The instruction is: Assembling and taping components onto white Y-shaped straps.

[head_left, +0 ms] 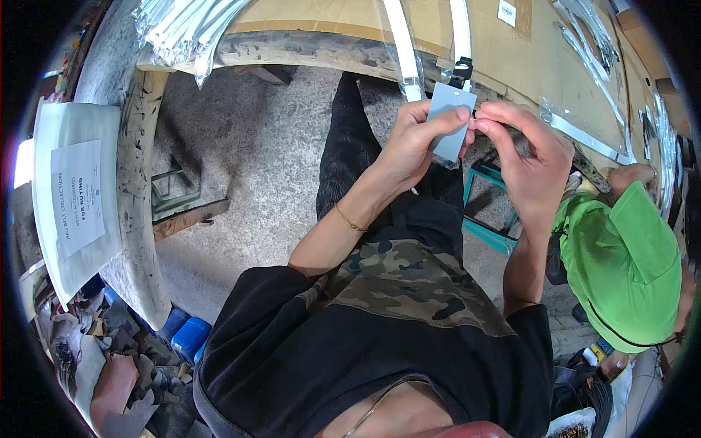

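My left hand holds a small grey-blue card tag upright, thumb pressed on its face. My right hand pinches at the tag's right edge, fingertips touching it by the left thumb. Above the tag a white strap in a clear plastic sleeve runs up to the table, with a black clip at the tag's top. A thin gold bracelet circles my left wrist.
A cardboard-covered table with a worn edge holds more bagged white straps and clear sleeves. A person in a green shirt sits at right. A teal stool stands below. Papers and scraps lie at left.
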{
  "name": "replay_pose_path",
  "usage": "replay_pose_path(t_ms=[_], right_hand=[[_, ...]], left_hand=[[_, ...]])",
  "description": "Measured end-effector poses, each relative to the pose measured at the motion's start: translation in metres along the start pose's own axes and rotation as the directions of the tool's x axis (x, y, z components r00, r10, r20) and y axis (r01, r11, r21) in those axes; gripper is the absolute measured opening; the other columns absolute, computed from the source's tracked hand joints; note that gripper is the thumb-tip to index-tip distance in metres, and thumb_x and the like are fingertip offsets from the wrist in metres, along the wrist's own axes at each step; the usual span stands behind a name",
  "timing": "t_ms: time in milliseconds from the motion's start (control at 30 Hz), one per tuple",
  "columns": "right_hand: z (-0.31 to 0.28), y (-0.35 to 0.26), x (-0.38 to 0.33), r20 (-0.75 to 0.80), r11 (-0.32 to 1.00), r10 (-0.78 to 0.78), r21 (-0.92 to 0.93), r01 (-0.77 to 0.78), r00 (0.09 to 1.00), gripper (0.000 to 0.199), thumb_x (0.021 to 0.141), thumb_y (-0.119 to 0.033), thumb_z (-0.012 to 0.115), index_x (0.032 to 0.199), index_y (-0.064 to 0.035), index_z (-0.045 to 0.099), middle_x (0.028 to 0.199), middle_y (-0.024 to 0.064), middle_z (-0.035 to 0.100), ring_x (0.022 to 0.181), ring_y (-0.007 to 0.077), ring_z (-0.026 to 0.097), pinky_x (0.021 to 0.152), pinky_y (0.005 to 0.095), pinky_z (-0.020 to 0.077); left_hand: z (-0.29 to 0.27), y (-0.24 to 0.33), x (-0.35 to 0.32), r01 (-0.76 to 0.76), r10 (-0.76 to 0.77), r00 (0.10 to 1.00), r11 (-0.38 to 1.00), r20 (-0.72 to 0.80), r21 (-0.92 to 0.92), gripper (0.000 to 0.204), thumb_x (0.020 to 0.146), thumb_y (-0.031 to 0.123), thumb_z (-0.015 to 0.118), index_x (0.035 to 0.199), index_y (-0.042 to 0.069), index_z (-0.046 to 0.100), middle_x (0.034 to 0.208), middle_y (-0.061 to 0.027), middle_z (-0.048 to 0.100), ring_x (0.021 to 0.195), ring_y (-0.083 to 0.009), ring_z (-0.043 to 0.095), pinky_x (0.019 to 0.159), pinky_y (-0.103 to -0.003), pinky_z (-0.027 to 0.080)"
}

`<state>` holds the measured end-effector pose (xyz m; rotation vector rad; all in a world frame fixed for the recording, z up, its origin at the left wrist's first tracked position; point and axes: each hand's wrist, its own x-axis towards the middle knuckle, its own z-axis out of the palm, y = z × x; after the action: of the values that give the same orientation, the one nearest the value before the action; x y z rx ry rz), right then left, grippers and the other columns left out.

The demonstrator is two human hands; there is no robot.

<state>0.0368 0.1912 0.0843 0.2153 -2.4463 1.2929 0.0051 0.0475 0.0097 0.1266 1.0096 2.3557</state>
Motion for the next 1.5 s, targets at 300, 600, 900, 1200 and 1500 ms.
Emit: replay_pose_path(t_ms=[300, 600, 900, 1200, 1500], right_hand=[[-0.006, -0.008, 0.003, 0.043, 0.987, -0.015, -0.158, 0.022, 0.999, 0.018, 0.077, -0.001, 0.07, 0.094, -0.0018, 0.064, 0.084, 0.0088, 0.07, 0.075, 0.0188, 0.07, 0.067, 0.027, 0.0523], [-0.012, -0.009, 0.004, 0.096, 0.976, 0.011, -0.219, 0.01, 0.995, 0.019, 0.078, -0.004, 0.071, 0.094, -0.0047, 0.061, 0.083, 0.0074, 0.07, 0.076, 0.0209, 0.07, 0.065, 0.0285, 0.0521], [-0.016, -0.009, 0.006, 0.168, 0.968, -0.02, -0.242, 0.061, 0.986, 0.017, 0.08, -0.003, 0.068, 0.095, -0.0039, 0.06, 0.084, 0.0083, 0.069, 0.076, 0.0243, 0.068, 0.066, 0.0307, 0.0513], [-0.013, -0.002, 0.003, 0.172, 0.971, -0.032, -0.229, 0.072, 0.985, 0.021, 0.077, -0.002, 0.069, 0.095, -0.0033, 0.059, 0.085, 0.0107, 0.067, 0.076, 0.0273, 0.066, 0.066, 0.0333, 0.0507], [-0.011, 0.014, -0.001, 0.165, 0.912, -0.26, -0.28, 0.298, 0.951, 0.012, 0.075, -0.002, 0.07, 0.083, -0.0038, 0.062, 0.075, 0.0068, 0.064, 0.072, 0.0249, 0.062, 0.082, 0.0385, 0.0496]], left_hand=[[0.001, 0.0, -0.001, 0.006, -0.002, 0.999, 0.996, -0.042, 0.087, 0.022, 0.088, 0.022, 0.064, 0.093, 0.001, 0.066, 0.08, -0.006, 0.066, 0.071, -0.012, 0.063, 0.063, -0.026, 0.051], [0.003, -0.001, 0.0, 0.031, -0.027, 0.998, 0.995, -0.05, 0.096, 0.023, 0.088, 0.022, 0.065, 0.091, 0.0, 0.067, 0.079, -0.0067, 0.065, 0.068, -0.0124, 0.061, 0.062, -0.026, 0.048], [0.001, -0.005, 0.002, 0.009, -0.004, 0.999, 0.99, -0.037, 0.138, 0.022, 0.089, 0.021, 0.064, 0.091, -0.001, 0.066, 0.08, -0.0071, 0.065, 0.068, -0.0123, 0.06, 0.062, -0.026, 0.048], [0.0, -0.006, 0.001, -0.014, 0.017, 1.0, 0.99, -0.017, 0.139, 0.018, 0.086, 0.014, 0.063, 0.091, -0.003, 0.065, 0.08, -0.0071, 0.065, 0.067, -0.012, 0.059, 0.062, -0.025, 0.047], [-0.006, -0.004, -0.001, -0.053, 0.057, 0.998, 0.945, -0.005, 0.322, 0.013, 0.084, 0.011, 0.066, 0.084, -0.002, 0.067, 0.073, -0.0046, 0.063, 0.065, -0.0092, 0.057, 0.058, -0.024, 0.045]])
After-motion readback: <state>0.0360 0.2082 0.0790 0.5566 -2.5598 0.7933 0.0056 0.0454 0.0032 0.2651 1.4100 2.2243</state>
